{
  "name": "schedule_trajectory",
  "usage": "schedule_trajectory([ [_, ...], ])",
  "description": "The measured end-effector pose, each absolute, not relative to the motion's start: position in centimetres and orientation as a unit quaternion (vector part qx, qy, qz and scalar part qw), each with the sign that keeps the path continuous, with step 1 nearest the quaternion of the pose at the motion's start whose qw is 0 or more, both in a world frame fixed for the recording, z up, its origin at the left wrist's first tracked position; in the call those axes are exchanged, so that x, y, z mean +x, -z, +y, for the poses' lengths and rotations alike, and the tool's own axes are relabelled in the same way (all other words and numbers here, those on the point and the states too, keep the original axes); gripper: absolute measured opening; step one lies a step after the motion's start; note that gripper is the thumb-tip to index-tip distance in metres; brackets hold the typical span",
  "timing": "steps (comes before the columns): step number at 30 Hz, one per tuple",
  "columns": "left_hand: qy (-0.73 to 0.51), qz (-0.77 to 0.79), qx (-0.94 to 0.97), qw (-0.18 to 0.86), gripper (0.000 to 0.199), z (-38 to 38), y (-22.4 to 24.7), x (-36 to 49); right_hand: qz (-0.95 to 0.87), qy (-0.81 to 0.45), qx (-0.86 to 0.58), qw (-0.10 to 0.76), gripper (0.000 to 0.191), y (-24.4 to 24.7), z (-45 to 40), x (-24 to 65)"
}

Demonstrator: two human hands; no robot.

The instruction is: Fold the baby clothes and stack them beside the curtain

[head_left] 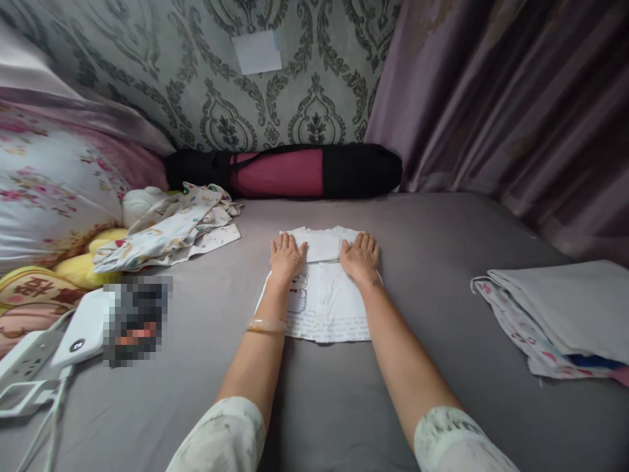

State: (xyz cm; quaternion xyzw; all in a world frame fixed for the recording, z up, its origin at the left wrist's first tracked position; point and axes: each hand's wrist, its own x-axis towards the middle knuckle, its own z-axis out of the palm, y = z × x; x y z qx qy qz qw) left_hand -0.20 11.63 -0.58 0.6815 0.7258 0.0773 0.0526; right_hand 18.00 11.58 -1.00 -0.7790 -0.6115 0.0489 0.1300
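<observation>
A small white garment lies flat on the grey sheet in the middle, with a printed figure on its left half and lines of print near its lower edge. Its upper part shows a folded white panel between the hands. My left hand rests palm down on the upper left of the cloth, fingers spread and pointing away. On the upper right, my right hand presses flat with its fingers apart. Neither hand grips anything. The cloth beneath both palms is hidden.
Patterned clothes are heaped at the left, beside a floral pillow. A white power bank with cables lies nearer. Folded cloths are at the right. A black and red bag lies along the wall.
</observation>
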Motion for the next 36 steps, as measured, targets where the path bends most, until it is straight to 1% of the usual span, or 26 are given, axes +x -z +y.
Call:
schedule_trajectory([
  [5, -0.093, 0.726, 0.681, 0.043, 0.066, 11.6, 0.1, -0.2, -0.609, -0.058, -0.779, 0.135, 0.065, 0.1, 11.4, 18.0],
  [7, -0.128, 0.707, 0.695, 0.003, 0.062, 11.4, -0.2, 0.4, -0.619, -0.057, -0.770, 0.141, 0.063, -0.5, 11.3, 17.6],
  [10, -0.165, 0.630, 0.757, -0.047, 0.056, 11.2, -0.2, 1.8, -0.680, -0.054, -0.717, 0.139, 0.058, -1.0, 10.9, 16.6],
  [12, -0.146, 0.598, 0.788, -0.025, 0.054, 11.2, 0.3, 2.5, -0.715, -0.065, -0.686, 0.121, 0.055, -1.0, 10.7, 15.9],
  [15, -0.108, 0.604, 0.789, 0.035, 0.054, 11.2, 1.1, 3.0, -0.724, -0.082, -0.678, 0.096, 0.054, -0.4, 10.6, 15.5],
  [19, -0.095, 0.612, 0.782, 0.071, 0.055, 11.2, 1.1, 2.8, -0.723, -0.082, -0.679, 0.099, 0.054, -0.1, 10.6, 15.7],
  [21, -0.100, 0.611, 0.782, 0.063, 0.054, 11.0, 0.7, 2.8, -0.723, -0.081, -0.677, 0.109, 0.054, -0.3, 10.5, 15.6],
  [25, -0.140, 0.638, 0.757, 0.008, 0.053, 10.5, 0.3, 2.8, -0.749, -0.051, -0.644, 0.147, 0.053, -0.7, 10.1, 14.7],
  [31, -0.106, 0.676, 0.728, 0.049, 0.055, 10.5, 1.1, 2.1, -0.767, -0.057, -0.623, 0.141, 0.053, 0.1, 9.7, 13.6],
  [36, -0.108, 0.674, 0.730, 0.037, 0.056, 10.7, 1.5, 2.1, -0.765, -0.049, -0.624, 0.152, 0.052, 0.6, 9.8, 13.6],
])
